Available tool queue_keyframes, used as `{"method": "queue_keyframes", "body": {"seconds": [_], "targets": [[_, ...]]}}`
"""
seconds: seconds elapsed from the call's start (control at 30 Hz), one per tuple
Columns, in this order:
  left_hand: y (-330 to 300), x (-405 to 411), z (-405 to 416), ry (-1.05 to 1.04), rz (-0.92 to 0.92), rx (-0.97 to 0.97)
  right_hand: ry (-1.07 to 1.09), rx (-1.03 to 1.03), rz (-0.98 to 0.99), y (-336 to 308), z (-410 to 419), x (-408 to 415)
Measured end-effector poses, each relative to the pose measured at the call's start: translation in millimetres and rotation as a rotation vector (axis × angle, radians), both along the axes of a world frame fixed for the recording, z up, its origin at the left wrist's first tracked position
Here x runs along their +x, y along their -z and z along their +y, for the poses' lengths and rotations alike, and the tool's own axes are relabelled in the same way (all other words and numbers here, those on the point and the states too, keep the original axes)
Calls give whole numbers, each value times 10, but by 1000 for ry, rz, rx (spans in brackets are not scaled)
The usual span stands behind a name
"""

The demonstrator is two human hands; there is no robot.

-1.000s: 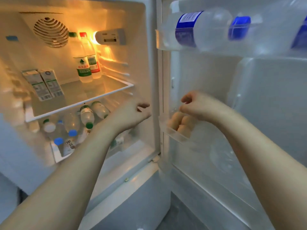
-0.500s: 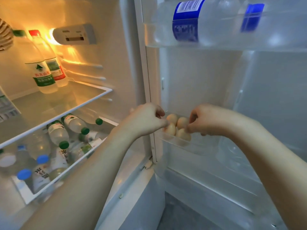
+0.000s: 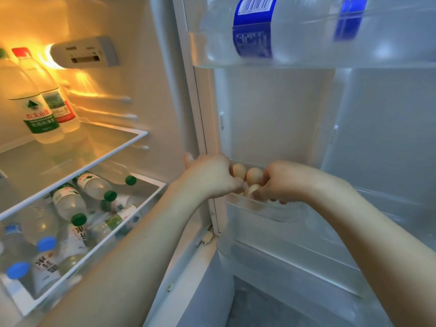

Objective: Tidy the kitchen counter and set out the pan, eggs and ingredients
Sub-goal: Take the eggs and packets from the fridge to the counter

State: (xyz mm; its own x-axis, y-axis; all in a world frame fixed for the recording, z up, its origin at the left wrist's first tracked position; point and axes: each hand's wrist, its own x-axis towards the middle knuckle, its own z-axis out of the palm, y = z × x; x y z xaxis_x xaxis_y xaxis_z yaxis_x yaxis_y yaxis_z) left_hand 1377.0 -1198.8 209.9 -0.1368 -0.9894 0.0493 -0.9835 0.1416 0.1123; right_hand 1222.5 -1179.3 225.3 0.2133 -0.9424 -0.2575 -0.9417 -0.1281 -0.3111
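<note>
- Two hands reach into the clear door bin [image 3: 271, 210], taken here as landmark, on the open fridge door.
- Eggs [image 3: 254, 175]: at least three visible, lying inside the bin at its left end, touching one another.
- Left hand [image 3: 210, 175]: at the bin's left end, fingers curled down onto the eggs; grip state cannot be told, fingertips hidden.
- Right hand [image 3: 280, 181]: just right of the eggs, grip narrow, fingers curled round the nearest egg [image 3: 252, 189].
- Blue-labelled bottle [image 3: 259, 29]: lying on the door shelf well above the bin.
- Green-capped bottles [image 3: 70, 201]: in the fridge drawer, well left of the bin.
</note>
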Motion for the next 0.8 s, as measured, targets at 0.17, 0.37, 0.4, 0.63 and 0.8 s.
{"method": "queue_keyframes", "body": {"seconds": [0.17,0.37,0.4,0.63,0.8], "targets": [[-32,-40,-17,-12,-38,60,-3,22,-4,40,-54,-20],[-50,-52,-42,-14,-39,95,-18,22,-24,31,-49,-18],[-49,-60,-46,-19,-35,103,-19,21,-27,31,-44,-20],[-29,-73,-62,-31,-12,129,-31,1,-72,40,-29,-47],[22,-27,-41,-8,33,84,-3,-34,-70,56,5,-46]]}}
